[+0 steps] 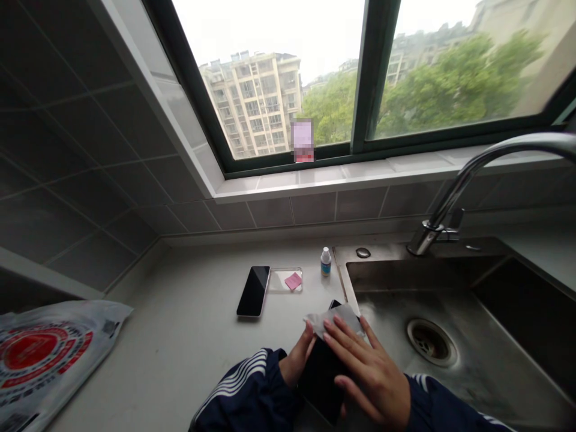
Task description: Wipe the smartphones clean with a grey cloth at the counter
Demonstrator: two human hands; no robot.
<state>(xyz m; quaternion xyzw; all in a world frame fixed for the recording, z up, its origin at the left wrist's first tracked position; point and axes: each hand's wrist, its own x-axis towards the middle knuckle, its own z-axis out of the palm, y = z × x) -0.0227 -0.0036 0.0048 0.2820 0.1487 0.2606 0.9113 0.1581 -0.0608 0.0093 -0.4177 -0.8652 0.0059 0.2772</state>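
Note:
My left hand (297,358) is closed around the left side of a dark smartphone (320,375), its thumb along the edge near the top. The phone's black face is turned up towards me. Across its upper end lies a thin white wipe (344,314). My right hand (371,367) holds the wipe against the screen with nearly straight fingers on top, the thumb lower down over the glass. Left of the hands, a second smartphone (253,292) lies face up beside a clear phone case (279,280) with a pink slip (293,281) on it.
A small white-capped bottle (326,262) stands near the sink's left edge. The steel sink (405,300) with its drain (431,342) is on the right, under a curved faucet (450,198). A printed plastic bag (54,354) rests at far left. A window (288,168) is ahead.

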